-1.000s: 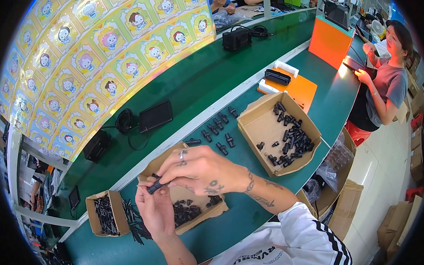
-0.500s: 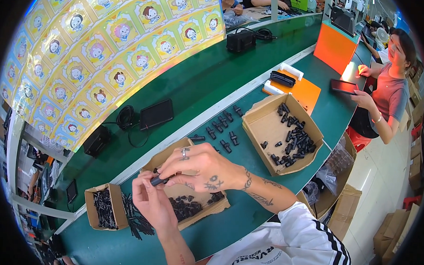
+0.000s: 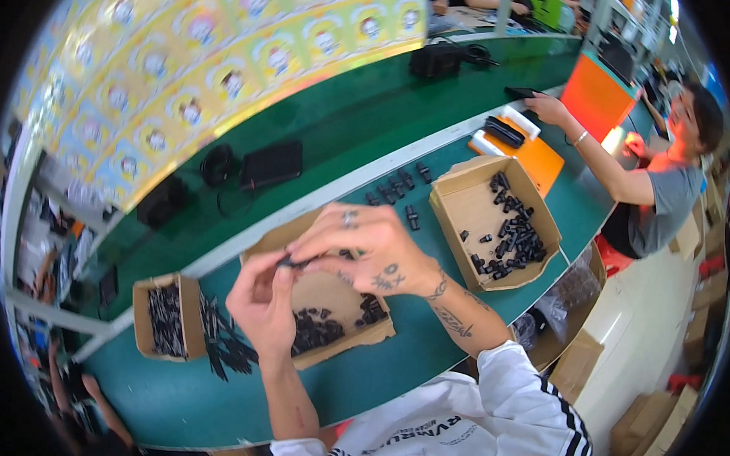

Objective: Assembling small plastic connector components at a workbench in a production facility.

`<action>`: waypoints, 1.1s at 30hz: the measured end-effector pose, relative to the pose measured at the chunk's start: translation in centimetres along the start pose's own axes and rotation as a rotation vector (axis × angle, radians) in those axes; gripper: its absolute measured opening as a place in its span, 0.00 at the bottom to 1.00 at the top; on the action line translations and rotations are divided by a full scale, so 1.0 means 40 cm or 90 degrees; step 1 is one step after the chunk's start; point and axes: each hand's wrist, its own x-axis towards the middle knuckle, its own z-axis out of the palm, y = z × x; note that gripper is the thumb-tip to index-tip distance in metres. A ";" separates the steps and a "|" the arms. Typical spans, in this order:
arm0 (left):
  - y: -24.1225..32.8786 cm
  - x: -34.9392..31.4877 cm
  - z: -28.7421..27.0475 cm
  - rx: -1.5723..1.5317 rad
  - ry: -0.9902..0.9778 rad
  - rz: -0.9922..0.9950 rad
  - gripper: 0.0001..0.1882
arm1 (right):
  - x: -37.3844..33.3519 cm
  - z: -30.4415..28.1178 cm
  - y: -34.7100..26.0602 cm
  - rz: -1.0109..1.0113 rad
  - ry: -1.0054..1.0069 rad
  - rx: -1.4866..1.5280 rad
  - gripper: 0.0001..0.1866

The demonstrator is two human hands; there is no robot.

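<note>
Both of my hands meet above a cardboard box lid, pinching a small black plastic part between them. My left hand holds its left end with thumb and fingertips. At the other end my right hand, with a ring and a tattooed back, is closed on it; the fingers hide most of its shape. Beneath them, the shallow cardboard tray holds many small black pieces. Beyond my right hand several black cylindrical fittings stand or lie on the green table.
An open cardboard box of black fittings sits to the right. On the left, a small box holds thin black strips, with more strips beside it. A co-worker reaches toward a dark tablet at the far right.
The view has shifted and tilted. My hands stay together on the black part, now less visible between the fingers. The co-worker has moved the tablet farther back, onto the shelf side.
</note>
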 end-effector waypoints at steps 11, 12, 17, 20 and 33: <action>-0.023 0.024 -0.016 -0.045 0.002 -0.092 0.08 | -0.010 0.017 0.030 0.290 -0.004 0.042 0.07; -0.024 0.022 -0.015 -0.044 0.006 -0.097 0.08 | -0.012 0.019 0.030 0.293 -0.007 0.045 0.07; -0.038 0.019 -0.014 0.005 0.000 -0.016 0.09 | -0.017 0.024 0.026 0.387 -0.039 0.019 0.14; -0.037 0.028 -0.014 0.033 -0.008 0.038 0.10 | -0.016 0.019 0.024 0.399 -0.044 -0.004 0.19; -0.064 0.042 -0.039 0.208 0.056 0.239 0.07 | -0.009 0.027 0.043 0.414 -0.114 -0.010 0.15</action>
